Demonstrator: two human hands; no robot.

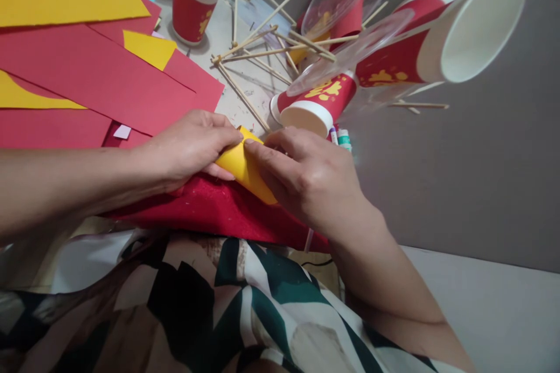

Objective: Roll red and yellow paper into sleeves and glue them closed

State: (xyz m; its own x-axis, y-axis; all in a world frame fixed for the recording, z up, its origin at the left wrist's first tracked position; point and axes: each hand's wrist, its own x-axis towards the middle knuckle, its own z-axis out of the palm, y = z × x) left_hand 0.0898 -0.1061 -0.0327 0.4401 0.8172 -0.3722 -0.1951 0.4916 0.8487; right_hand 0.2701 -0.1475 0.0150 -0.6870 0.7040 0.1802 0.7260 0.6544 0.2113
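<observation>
My left hand [192,148] and my right hand [306,178] both grip a small piece of yellow paper [242,170], curled or folded between the fingertips. The left fingers pinch its upper left end; the right fingers press along its right side. Under the paper lies a dark red felt sheet [219,210] that hangs over the table's near edge toward my lap.
Red paper sheets [87,70] and yellow scraps [65,0] cover the left. An upright red paper cup [195,0], a tipped cup [312,105], a structure of wooden sticks [271,46], cups and clear plastic lids [345,46] stand behind the hands. A glue tube [343,139] lies near the right hand.
</observation>
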